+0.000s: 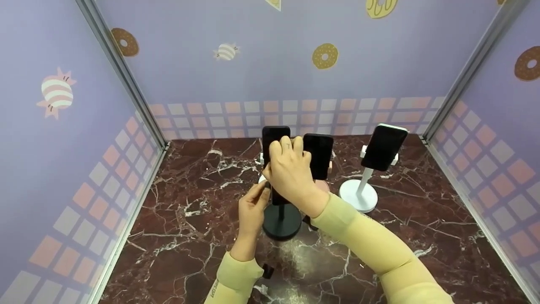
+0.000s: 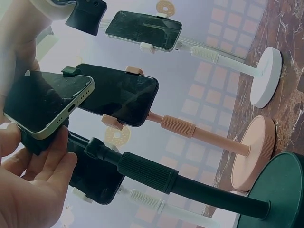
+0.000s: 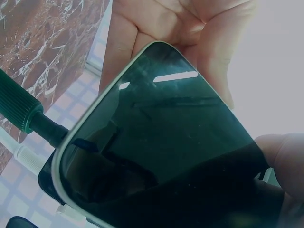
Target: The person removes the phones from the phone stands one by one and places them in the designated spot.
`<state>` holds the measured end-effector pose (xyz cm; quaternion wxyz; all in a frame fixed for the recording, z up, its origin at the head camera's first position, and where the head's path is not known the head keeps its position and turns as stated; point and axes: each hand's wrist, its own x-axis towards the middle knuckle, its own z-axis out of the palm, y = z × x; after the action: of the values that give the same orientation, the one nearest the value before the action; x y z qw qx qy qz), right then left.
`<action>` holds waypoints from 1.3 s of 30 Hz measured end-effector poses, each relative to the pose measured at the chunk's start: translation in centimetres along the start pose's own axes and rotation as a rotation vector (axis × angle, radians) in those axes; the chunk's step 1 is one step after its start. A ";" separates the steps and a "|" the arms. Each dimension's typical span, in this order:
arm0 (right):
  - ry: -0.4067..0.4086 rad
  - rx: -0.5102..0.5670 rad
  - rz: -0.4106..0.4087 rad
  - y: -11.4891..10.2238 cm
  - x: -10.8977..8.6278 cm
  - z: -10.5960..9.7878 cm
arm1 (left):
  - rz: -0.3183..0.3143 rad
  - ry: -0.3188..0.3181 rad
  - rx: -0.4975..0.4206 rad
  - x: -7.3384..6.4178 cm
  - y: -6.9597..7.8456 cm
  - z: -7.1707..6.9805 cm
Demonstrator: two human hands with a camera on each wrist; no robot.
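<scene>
A phone with a pale edge and dark screen (image 2: 50, 102) sits tilted at the head of a dark green phone stand (image 2: 147, 172), screen toward the person. My right hand (image 1: 291, 169) grips the phone's upper end from above, its thumb (image 3: 289, 164) at the edge in the right wrist view. Below and to the left, my left hand (image 1: 253, 207) holds the stand's clamp, fingers curled behind the phone's lower part. A green clamp jaw shows over one phone edge in the left wrist view. The stand's round base (image 1: 282, 223) rests on the table.
Just behind are a black phone (image 1: 276, 134) on a white stand and another phone (image 1: 320, 156) on a pink stand (image 2: 256, 152). At the right, a phone (image 1: 384, 147) tilts on a white stand (image 1: 358, 196). Patterned walls enclose the dark marbled table (image 1: 190, 236).
</scene>
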<state>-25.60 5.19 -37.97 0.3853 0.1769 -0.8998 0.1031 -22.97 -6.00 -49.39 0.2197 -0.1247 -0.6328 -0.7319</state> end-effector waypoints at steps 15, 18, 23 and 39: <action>-0.021 0.088 -0.011 0.6 0.0 -0.4 | -0.093 -0.006 0.039 -0.1 0.6 0.0; -0.036 0.108 -0.014 0.7 0.0 -0.5 | -0.102 0.001 0.032 -0.1 0.7 0.0; -0.052 0.129 -0.025 0.9 0.0 -0.6 | -0.101 0.011 0.027 0.0 0.6 0.1; -0.009 0.164 -0.071 1.2 -0.2 -0.6 | -0.020 -0.011 0.017 -0.1 0.2 0.0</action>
<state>-25.58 6.50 -37.75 0.3689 0.2403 -0.8831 0.1621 -22.78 -6.01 -49.30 0.2096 -0.1206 -0.6414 -0.7281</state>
